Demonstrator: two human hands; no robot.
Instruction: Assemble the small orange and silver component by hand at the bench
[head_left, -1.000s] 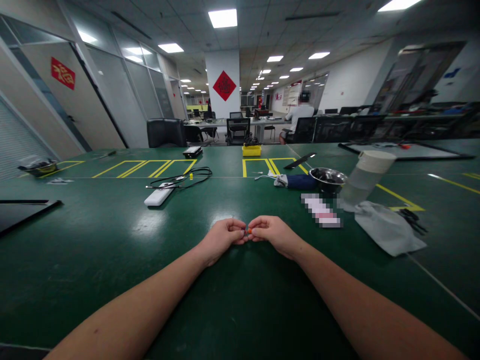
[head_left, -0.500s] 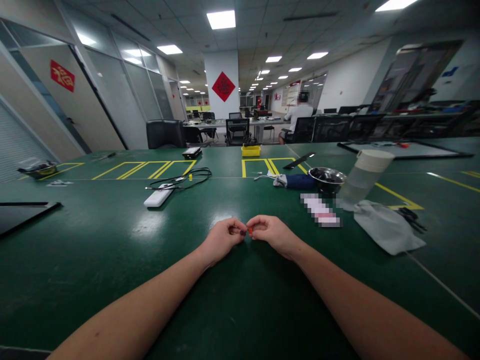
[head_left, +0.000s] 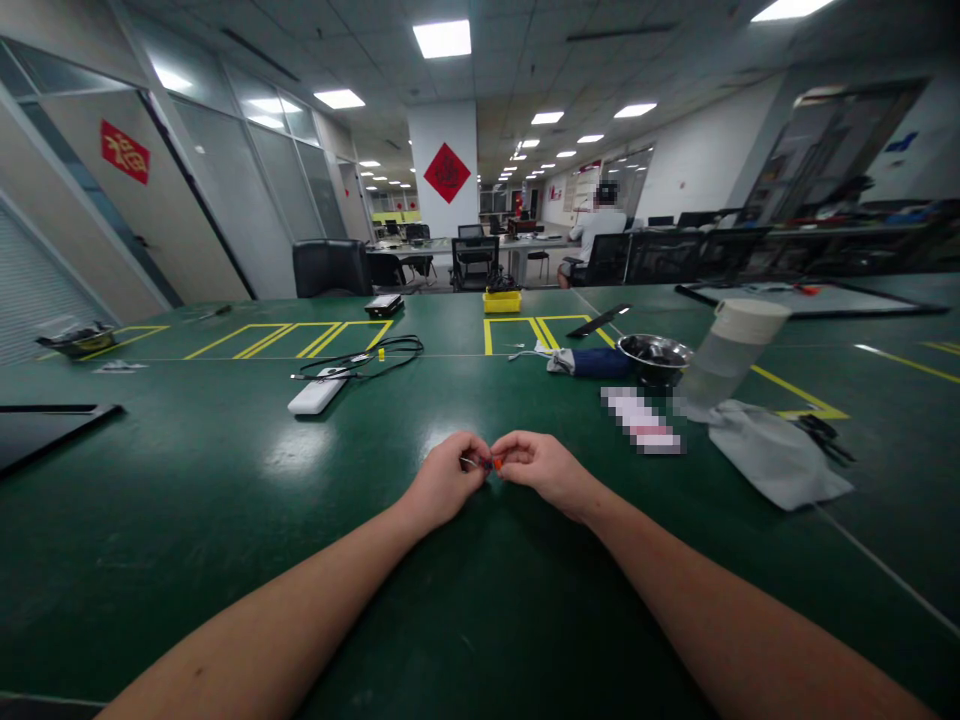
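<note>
My left hand (head_left: pixel 452 476) is closed in a pinch on a small dark piece (head_left: pixel 486 464) with a thin pale edge showing by the fingers. Its exact kind is too small to make out. Facing it, my right hand (head_left: pixel 541 468) pinches a small orange piece (head_left: pixel 498 464) between thumb and fingers. The two pieces meet or nearly meet between my fingertips; whether they are joined I cannot tell. Both hands are just above the green table (head_left: pixel 480 600), in the middle of the view.
Left of centre lies a white power bank (head_left: pixel 317 394) with a black cable (head_left: pixel 390 352). To the right are a metal bowl (head_left: pixel 654 360), a leaning translucent bottle (head_left: pixel 731 355), a grey pouch (head_left: pixel 772 455) and a dark blue cloth bundle (head_left: pixel 592 362). A person (head_left: pixel 600 230) sits far behind.
My left fingers have shifted slightly, bringing the dark piece closer to the orange piece. The pale edge now shows beside the left fingers. My right hand has barely moved.
</note>
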